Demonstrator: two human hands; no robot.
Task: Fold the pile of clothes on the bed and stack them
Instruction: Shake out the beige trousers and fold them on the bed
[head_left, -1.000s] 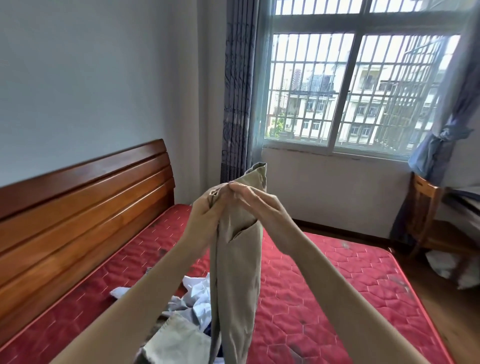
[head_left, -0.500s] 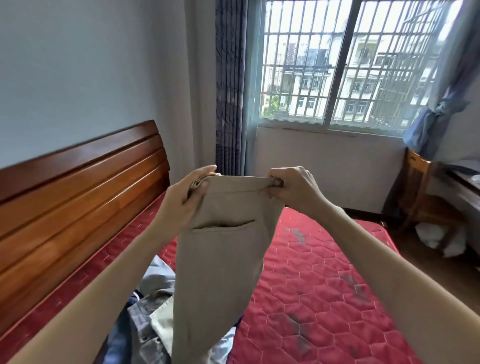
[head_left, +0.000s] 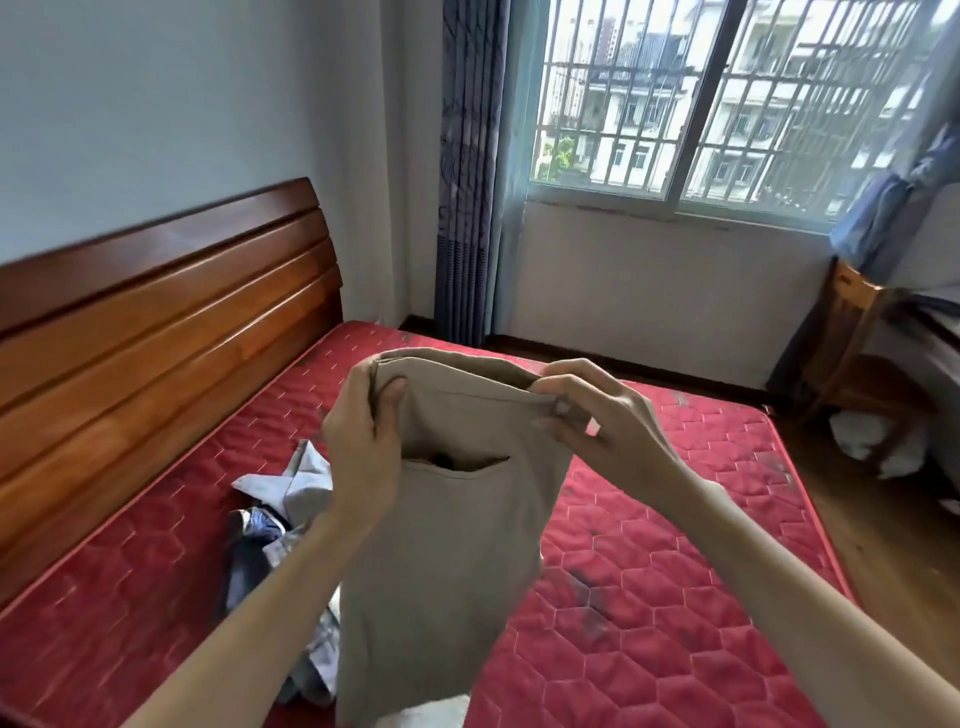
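Beige trousers hang in front of me over the red mattress, a slit pocket facing me. My left hand grips the left end of the waistband, thumb on the near side. My right hand pinches the right end of the waistband with thumb and fingers. The waistband is stretched between both hands. A small pile of grey, blue and white clothes lies on the mattress to the left, partly hidden by my left forearm and the trousers.
A wooden headboard runs along the left. A barred window with dark curtains fills the far wall. A wooden chair and white cloth on the floor are at the right.
My hands moved apart, spreading the waistband from a bunched hold to a wide one. The trousers came lower, and my view tilted down toward the bed.
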